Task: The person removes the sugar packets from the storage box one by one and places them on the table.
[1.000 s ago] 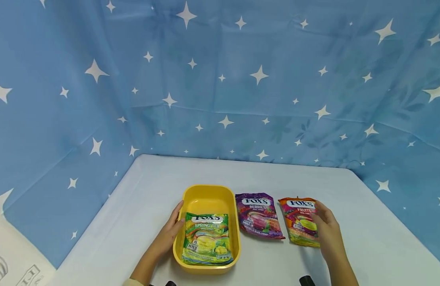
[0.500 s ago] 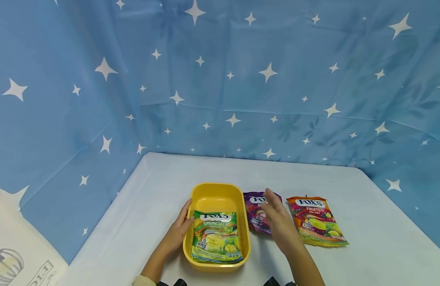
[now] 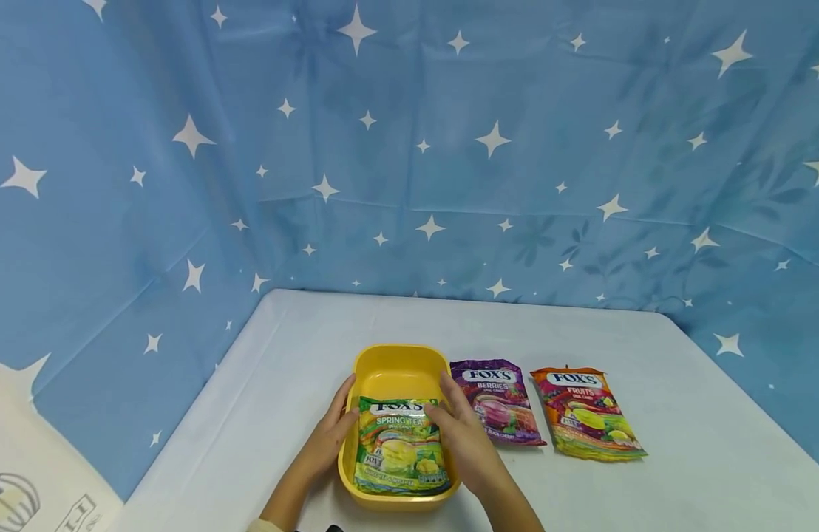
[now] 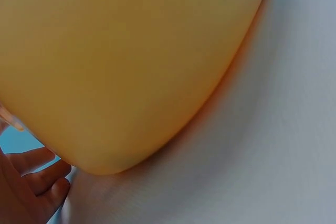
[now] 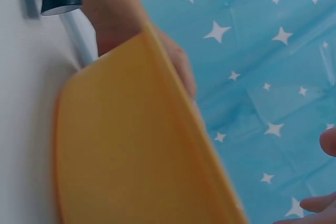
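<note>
A yellow plastic tray (image 3: pixel 396 369) stands on the white table, with a green candy bag (image 3: pixel 399 454) lying in its near part. My left hand (image 3: pixel 324 442) holds the tray's left side, thumb over the rim and fingers along the outer wall; the left wrist view shows these fingers (image 4: pixel 44 179) against the wall. Over the tray's right edge is my right hand (image 3: pixel 471 443), its thumb above the green bag. In the right wrist view its fingers (image 5: pixel 323 211) are spread and apart from the tray. A purple candy bag (image 3: pixel 499 405) lies just right of this hand.
Farther right, an orange-red candy bag (image 3: pixel 588 415) lies flat on the white table (image 3: pixel 675 473). A blue star-patterned cloth (image 3: pixel 409 185) hangs behind the table and along its sides.
My right hand has left the orange-red bag, passed over the purple bag and come to the tray's right edge with nothing in it. My left hand has stayed on the tray.
</note>
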